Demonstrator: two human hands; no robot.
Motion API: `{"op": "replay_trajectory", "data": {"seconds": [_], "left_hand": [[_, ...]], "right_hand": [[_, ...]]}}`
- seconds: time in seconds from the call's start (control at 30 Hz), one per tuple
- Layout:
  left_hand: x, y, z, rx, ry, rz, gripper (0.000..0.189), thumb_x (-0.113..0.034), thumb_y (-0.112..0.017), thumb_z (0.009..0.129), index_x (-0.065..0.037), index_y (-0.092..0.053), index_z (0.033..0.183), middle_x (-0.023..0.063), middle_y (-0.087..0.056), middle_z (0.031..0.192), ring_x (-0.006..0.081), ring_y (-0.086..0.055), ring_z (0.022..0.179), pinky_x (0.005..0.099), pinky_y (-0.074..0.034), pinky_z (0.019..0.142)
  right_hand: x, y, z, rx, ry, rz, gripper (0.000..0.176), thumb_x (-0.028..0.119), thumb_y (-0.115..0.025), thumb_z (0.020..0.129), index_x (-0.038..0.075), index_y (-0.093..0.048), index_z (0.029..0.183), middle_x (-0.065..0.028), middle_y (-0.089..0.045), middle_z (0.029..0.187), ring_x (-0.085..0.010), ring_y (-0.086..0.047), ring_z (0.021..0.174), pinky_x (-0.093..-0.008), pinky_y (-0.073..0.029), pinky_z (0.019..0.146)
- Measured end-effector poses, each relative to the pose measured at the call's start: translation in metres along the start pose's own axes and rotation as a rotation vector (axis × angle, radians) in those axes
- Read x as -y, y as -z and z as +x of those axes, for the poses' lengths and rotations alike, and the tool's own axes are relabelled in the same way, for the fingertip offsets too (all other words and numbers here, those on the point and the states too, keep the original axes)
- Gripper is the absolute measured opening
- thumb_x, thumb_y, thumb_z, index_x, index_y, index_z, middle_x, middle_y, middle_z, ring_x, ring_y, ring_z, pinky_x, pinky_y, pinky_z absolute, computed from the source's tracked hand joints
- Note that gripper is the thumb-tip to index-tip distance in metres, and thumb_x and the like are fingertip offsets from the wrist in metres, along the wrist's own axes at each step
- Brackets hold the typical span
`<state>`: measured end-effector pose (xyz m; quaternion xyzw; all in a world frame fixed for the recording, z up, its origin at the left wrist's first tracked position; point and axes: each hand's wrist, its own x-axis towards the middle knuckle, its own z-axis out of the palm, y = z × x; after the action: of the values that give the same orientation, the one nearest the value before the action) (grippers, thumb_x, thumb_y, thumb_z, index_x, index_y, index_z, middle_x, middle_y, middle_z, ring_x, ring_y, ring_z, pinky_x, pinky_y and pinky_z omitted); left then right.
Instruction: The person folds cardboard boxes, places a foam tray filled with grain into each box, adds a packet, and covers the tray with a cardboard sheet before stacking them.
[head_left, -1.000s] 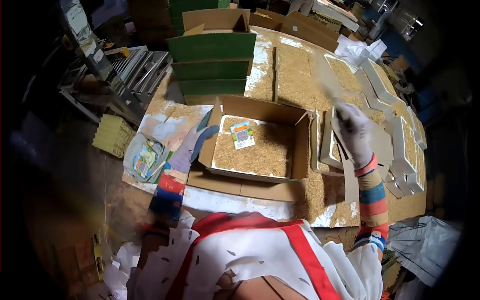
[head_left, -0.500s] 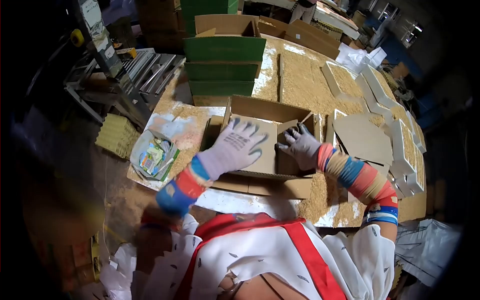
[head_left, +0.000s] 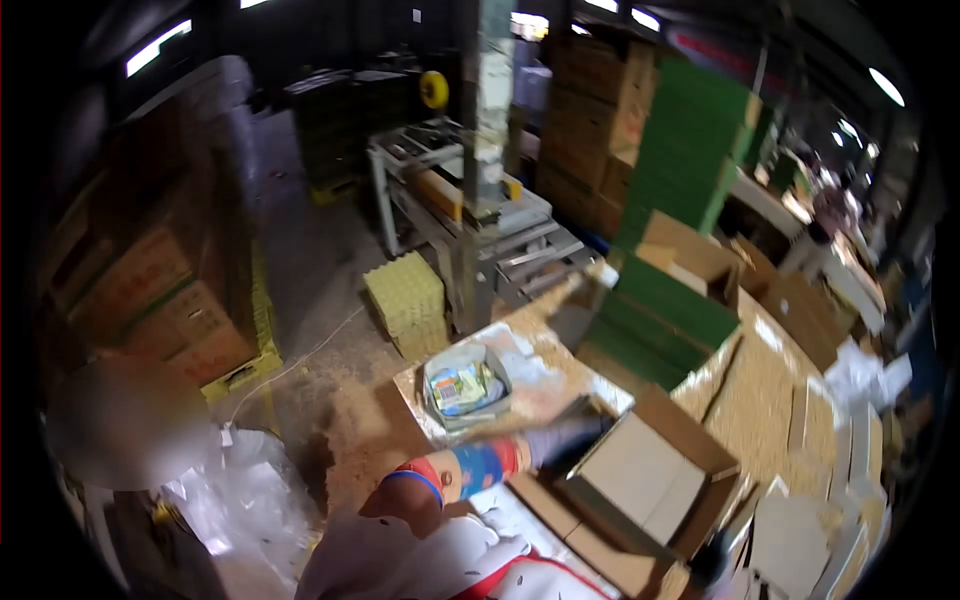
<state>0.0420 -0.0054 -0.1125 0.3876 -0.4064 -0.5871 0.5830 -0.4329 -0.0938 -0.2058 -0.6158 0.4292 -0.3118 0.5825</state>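
An open cardboard box [head_left: 690, 428] sits at a slant on the table, with a flat tan cardboard sheet [head_left: 640, 478] across its bottom. At its left wall is my left hand [head_left: 572, 442], gloved and smeared by motion, the forearm wrapped in coloured bands. My right hand [head_left: 712, 560] shows only as a dark, blurred patch of glove by the box's lower right corner; its fingers are not distinct. Brown cardboard flaps [head_left: 600, 545] stretch along the near side of the box.
A tub of colourful packets [head_left: 465, 388] stands at the table's left corner. Green-sided boxes [head_left: 660, 315] rise behind, beside sawdust on the table [head_left: 765, 385]. Left are a metal post [head_left: 487, 130], a roller conveyor [head_left: 545, 250], yellow stacked trays [head_left: 408, 300] and a person's blurred head [head_left: 130, 420].
The view has swung left, bringing the floor and stacked cartons into sight. My hands have gone from inside the box, fingers spread, to its left side and lower right corner.
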Motion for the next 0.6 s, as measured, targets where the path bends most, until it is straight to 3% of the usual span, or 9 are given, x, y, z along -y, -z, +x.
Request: {"op": "replay_trajectory", "data": {"seconds": [0.03, 0.07, 0.1, 0.13, 0.2, 0.23, 0.27, 0.37, 0.6], "left_hand": [[-0.002, -0.007, -0.011, 0.023, -0.001, 0.152, 0.053, -0.038, -0.057, 0.092, -0.001, -0.049, 0.131, 0.0079, -0.06, 0.121, 0.0218, -0.056, 0.109, 0.0342, -0.043, 0.095], [0.065, 0.01, 0.013, -0.018, 0.122, 0.247, 0.083, -0.05, -0.065, 0.081, -0.002, -0.031, 0.14, 0.0156, -0.043, 0.135, 0.0288, -0.042, 0.123, 0.0369, -0.035, 0.103], [0.128, 0.025, 0.035, -0.048, 0.249, 0.338, 0.115, -0.062, -0.072, 0.069, -0.003, -0.013, 0.149, 0.0233, -0.027, 0.148, 0.0358, -0.028, 0.137, 0.0396, -0.026, 0.111], [0.1, 0.012, 0.029, -0.135, 0.37, 0.654, 0.126, -0.071, -0.072, 0.06, -0.004, -0.014, 0.149, 0.0294, -0.029, 0.145, 0.0385, -0.031, 0.135, 0.0414, -0.027, 0.111], [0.05, -0.012, 0.024, -0.153, 0.464, 0.749, 0.128, -0.073, -0.07, 0.059, -0.002, -0.013, 0.149, 0.0291, -0.031, 0.143, 0.0396, -0.032, 0.133, 0.0414, -0.027, 0.11], [0.044, -0.014, 0.021, -0.117, 0.476, 0.681, 0.127, -0.068, -0.074, 0.06, -0.002, -0.011, 0.149, 0.0267, -0.032, 0.144, 0.0353, -0.033, 0.134, 0.039, -0.029, 0.109], [0.041, -0.019, 0.016, -0.014, 0.278, 0.285, 0.119, -0.053, -0.079, 0.066, -0.004, -0.009, 0.15, 0.0217, -0.031, 0.146, 0.0287, -0.033, 0.134, 0.0359, -0.03, 0.108], [0.005, -0.037, 0.006, 0.087, 0.154, 0.189, 0.096, -0.024, -0.076, 0.078, -0.006, -0.014, 0.15, 0.0123, -0.039, 0.142, 0.0186, -0.039, 0.128, 0.0309, -0.035, 0.105], [-0.027, -0.059, 0.074, 0.013, -0.073, -0.221, 0.07, -0.016, -0.07, 0.084, -0.004, -0.033, 0.143, 0.01, -0.053, 0.13, 0.0148, -0.055, 0.111, 0.0272, -0.045, 0.094]], "right_hand": [[0.004, -0.029, -0.014, -0.011, 0.043, -0.055, 0.042, 0.007, -0.051, 0.091, 0.009, -0.049, 0.133, -0.0147, -0.06, 0.106, -0.0266, -0.06, 0.084, -0.0369, -0.052, 0.073], [0.006, -0.044, -0.022, -0.036, 0.072, -0.105, 0.046, 0.005, -0.054, 0.088, 0.009, -0.051, 0.134, -0.0177, -0.06, 0.101, -0.0284, -0.059, 0.078, -0.0383, -0.05, 0.071], [-0.017, -0.046, -0.012, 0.018, 0.392, -0.667, 0.048, 0.006, -0.055, 0.088, 0.012, -0.05, 0.135, -0.0174, -0.057, 0.095, -0.0273, -0.055, 0.071, -0.0398, -0.047, 0.066], [-0.039, -0.051, 0.004, 0.08, 0.716, -1.225, 0.049, 0.007, -0.056, 0.089, 0.014, -0.049, 0.137, -0.0172, -0.054, 0.088, -0.0263, -0.051, 0.065, -0.0412, -0.045, 0.062], [-0.076, -0.051, 0.024, 0.051, 0.252, -0.956, 0.052, 0.014, -0.058, 0.089, 0.02, -0.047, 0.139, -0.0169, -0.048, 0.084, -0.0269, -0.045, 0.065, -0.0429, -0.04, 0.059], [-0.072, -0.047, 0.029, 0.139, 0.043, -0.767, 0.049, 0.027, -0.058, 0.09, 0.023, -0.048, 0.137, -0.0229, -0.051, 0.095, -0.0332, -0.05, 0.081, -0.046, -0.044, 0.071], [-0.059, -0.048, 0.027, 0.146, -0.028, -0.693, 0.047, 0.027, -0.057, 0.09, 0.022, -0.048, 0.136, -0.0223, -0.052, 0.095, -0.0326, -0.05, 0.081, -0.0455, -0.044, 0.071], [-0.02, -0.06, 0.02, 0.116, -0.073, -0.572, 0.044, 0.027, -0.056, 0.091, 0.02, -0.049, 0.134, -0.0205, -0.052, 0.096, -0.031, -0.051, 0.081, -0.0438, -0.045, 0.071], [0.095, -0.048, 0.0, -0.105, -0.08, 0.016, 0.038, 0.028, -0.054, 0.093, 0.015, -0.051, 0.128, -0.0164, -0.054, 0.096, -0.0271, -0.052, 0.081, -0.04, -0.046, 0.07]]}}
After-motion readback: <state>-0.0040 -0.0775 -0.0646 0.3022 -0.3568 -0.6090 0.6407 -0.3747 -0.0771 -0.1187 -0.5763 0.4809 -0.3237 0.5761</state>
